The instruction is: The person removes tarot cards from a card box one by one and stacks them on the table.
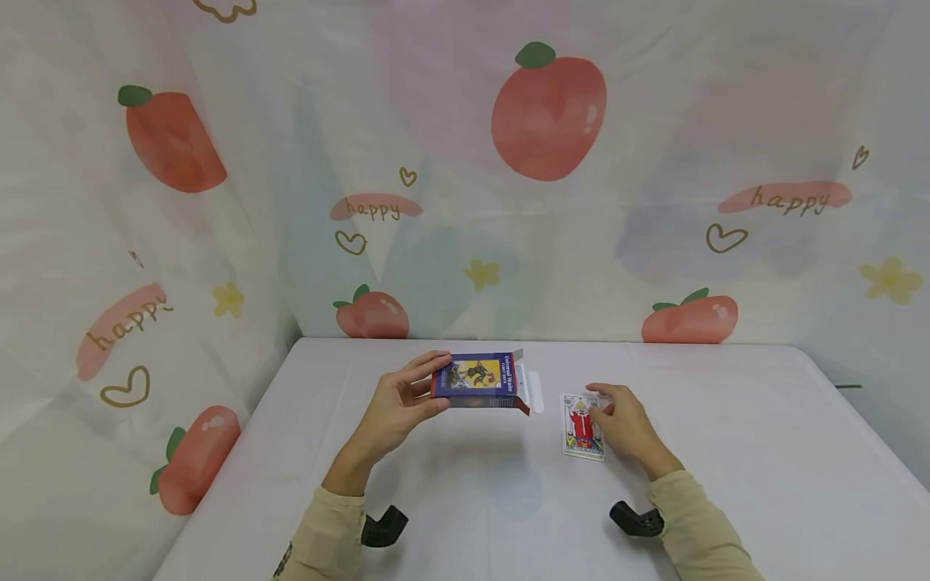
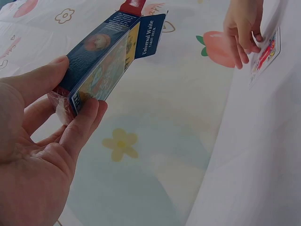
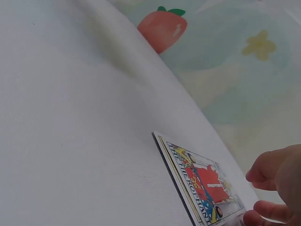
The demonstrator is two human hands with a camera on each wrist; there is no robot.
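Observation:
My left hand [image 1: 395, 410] grips a dark blue tarot card box [image 1: 475, 378] at its left end, thumb on one side and fingers on the other. The box is raised over the table, its end flap [image 1: 536, 392] folded out toward the right. A small stack of tarot cards [image 1: 581, 428] lies on the table, face up, with The Hierophant on top. At the right edge of this stack is my right hand [image 1: 626, 424], fingers loosely bent. In the right wrist view, its thumb and fingers [image 3: 268, 172] stand apart at the far end of the cards [image 3: 202, 183].
A white cloth covers the table [image 1: 465, 492]. Behind it and to the left hangs a pale curtain [image 1: 436, 121] printed with red fruit, hearts and flowers. Black wrist devices [image 1: 385, 526] sit below both sleeves.

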